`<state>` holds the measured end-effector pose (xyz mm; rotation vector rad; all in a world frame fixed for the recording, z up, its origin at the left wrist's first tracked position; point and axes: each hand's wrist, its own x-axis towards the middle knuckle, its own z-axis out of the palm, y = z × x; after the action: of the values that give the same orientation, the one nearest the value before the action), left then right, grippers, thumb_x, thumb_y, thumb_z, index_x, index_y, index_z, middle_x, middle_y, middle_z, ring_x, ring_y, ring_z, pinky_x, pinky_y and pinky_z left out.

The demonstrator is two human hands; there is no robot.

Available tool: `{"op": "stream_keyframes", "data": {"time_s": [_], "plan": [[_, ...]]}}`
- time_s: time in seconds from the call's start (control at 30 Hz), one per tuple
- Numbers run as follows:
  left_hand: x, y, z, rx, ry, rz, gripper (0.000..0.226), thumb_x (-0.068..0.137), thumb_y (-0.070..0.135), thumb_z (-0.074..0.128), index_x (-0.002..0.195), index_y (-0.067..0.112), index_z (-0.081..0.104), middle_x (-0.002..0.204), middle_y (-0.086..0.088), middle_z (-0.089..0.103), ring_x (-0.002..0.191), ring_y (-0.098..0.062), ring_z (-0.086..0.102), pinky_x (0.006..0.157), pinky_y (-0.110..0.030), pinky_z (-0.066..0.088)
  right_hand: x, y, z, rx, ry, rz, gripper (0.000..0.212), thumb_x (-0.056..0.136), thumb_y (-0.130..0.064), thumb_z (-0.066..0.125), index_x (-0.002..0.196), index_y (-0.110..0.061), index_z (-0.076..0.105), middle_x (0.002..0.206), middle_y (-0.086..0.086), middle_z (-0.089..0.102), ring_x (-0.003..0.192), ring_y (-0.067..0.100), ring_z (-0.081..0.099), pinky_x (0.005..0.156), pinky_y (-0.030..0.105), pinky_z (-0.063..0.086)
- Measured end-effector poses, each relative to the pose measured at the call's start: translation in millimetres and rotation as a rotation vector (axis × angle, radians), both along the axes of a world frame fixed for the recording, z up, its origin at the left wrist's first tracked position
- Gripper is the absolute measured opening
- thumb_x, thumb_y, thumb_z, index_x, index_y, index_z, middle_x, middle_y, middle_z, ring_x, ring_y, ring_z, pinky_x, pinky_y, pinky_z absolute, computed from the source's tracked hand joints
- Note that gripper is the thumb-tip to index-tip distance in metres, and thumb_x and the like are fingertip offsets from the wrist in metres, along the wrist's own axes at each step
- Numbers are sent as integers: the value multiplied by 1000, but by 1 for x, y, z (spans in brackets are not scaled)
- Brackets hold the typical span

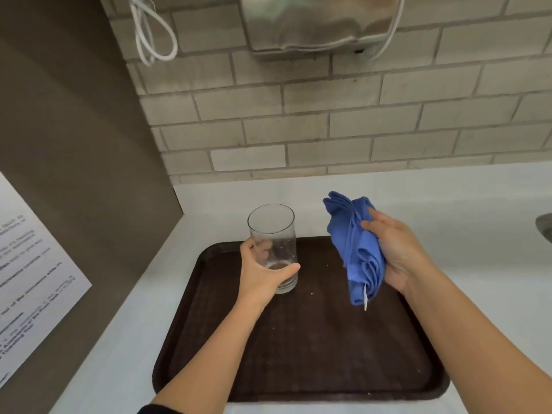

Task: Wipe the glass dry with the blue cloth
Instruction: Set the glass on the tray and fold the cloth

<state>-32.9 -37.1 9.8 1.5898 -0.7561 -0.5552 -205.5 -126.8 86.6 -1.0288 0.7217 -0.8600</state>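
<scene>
**Glass in the left hand, cloth bunched in the right, both over the tray**

The left hand (263,271) has its grip wrapped around the lower part of a tall, clear, straight-sided drinking glass (273,243), thumb across the front near the base and fingers visible through the wall. The glass stands upright with its mouth open upward, above the far left part of a dark brown rectangular plastic tray (298,354); whether its base touches the tray cannot be told. Small droplets speckle its inside wall.

The right hand (397,255) has its grip closed on a crumpled blue cloth (355,249), which hangs in folds with a small white tag at the bottom edge. Cloth and glass are near each other but apart, with nothing between them.

The tray lies on a white tabletop (125,339). A few pale crumbs dot the tray. Behind runs a grey brick wall (328,121) carrying a steel wall-mounted unit (316,22) and a looped white cable (152,34). To the left, a brown panel (74,144) bears a printed paper notice (33,279).
</scene>
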Motion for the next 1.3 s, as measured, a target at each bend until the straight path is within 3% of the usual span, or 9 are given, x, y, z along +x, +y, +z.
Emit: {"op": "stream_keyframes", "data": {"time_s": [0.53, 0.7, 0.77, 0.83, 0.97, 1.0, 1.1, 1.17, 1.3], "plan": [[-6, 5, -22, 52, 9, 18, 93, 58, 3, 84, 132, 15, 30, 124, 1, 51, 114, -15, 52, 92, -23, 41, -22, 5, -7, 301, -158, 30, 21, 91, -18, 47, 83, -13, 66, 73, 7, 69, 67, 19, 63, 52, 26, 57], [-11, 8, -10, 252, 59, 116, 115, 59, 19, 86, 147, 21, 12, 153, -8, 26, 140, -29, 27, 112, -44, 30, -22, 6, -8, 277, -182, 47, 21, 91, -16, 46, 87, -15, 66, 80, 8, 67, 72, 21, 63, 59, 31, 56], [-32, 24, 1, 270, 73, 260, 106, 64, 20, 82, 147, 20, 17, 154, -9, 20, 140, -31, 21, 110, -47, 28, -22, 7, -8, 208, -166, 52, 21, 91, -14, 44, 95, -16, 65, 88, 10, 64, 74, 24, 60, 62, 34, 52], [-67, 50, 14, 110, 42, 288, 75, 69, 14, 78, 132, 24, 38, 139, -3, 34, 126, -23, 35, 100, -38, 39, -22, 8, -10, 89, -99, -2, 26, 91, -10, 41, 105, -17, 63, 95, 11, 65, 80, 25, 62, 64, 34, 53], [-99, 46, 57, 41, 106, -48, 19, 84, 31, 62, 97, 39, 50, 108, 17, 53, 101, -8, 51, 77, -14, 41, -15, 16, -10, -242, 157, -160, 36, 93, -8, 37, 119, -21, 58, 105, 9, 64, 85, 21, 61, 72, 30, 50], [-97, 31, 71, 92, 148, -156, 17, 85, 43, 57, 100, 37, 52, 112, 15, 56, 105, -9, 53, 83, -15, 42, -12, 17, -10, -353, 242, -183, 38, 93, -8, 36, 123, -22, 55, 107, 7, 63, 86, 19, 60, 73, 28, 49], [-88, -20, 103, 158, 250, -369, 62, 74, 62, 57, 119, 19, 59, 109, -1, 60, 105, -16, 56, 98, -33, 45, 0, 23, -12, -652, 376, -199, 39, 93, -6, 36, 128, -19, 49, 114, -1, 59, 103, 14, 57, 88, 21, 45], [-86, -42, 113, 122, 261, -383, 53, 73, 49, 67, 107, 8, 64, 90, -7, 64, 87, -19, 61, 88, -35, 49, 5, 26, -12, -821, 420, -173, 37, 92, -4, 38, 126, -13, 50, 114, -2, 54, 108, 14, 55, 86, 8, 40], [-79, -65, 107, 39, 222, -269, 43, 78, 23, 70, 116, 8, 60, 109, -14, 69, 94, -22, 66, 86, -34, 53, -8, 20, -5, -915, 390, -135, 30, 91, -5, 44, 115, -12, 60, 110, -13, 52, 105, -1, 52, 83, -3, 36]]}}
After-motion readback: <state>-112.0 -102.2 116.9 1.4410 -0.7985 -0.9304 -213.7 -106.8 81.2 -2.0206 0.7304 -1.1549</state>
